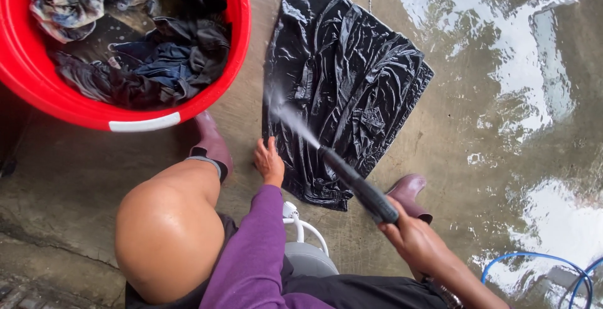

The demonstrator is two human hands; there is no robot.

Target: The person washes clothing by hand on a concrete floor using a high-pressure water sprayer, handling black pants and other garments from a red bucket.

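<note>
A wet black garment [345, 83] lies spread flat on the concrete floor in front of me. My right hand [411, 237] grips a black spray wand [358, 186], whose nozzle shoots a jet of water onto the garment's left part. My left hand [269, 161], in a purple sleeve, rests on the garment's near left edge, fingers pressed down on the cloth. My bare knee [166, 233] is at the lower left.
A red tub [44, 89] full of dark wet clothes stands at the upper left. My maroon rubber boots [212, 146] [408, 193] flank the garment. A white stool frame [301, 230] is under me. Blue hoses [540, 262] curl at the lower right on puddled concrete.
</note>
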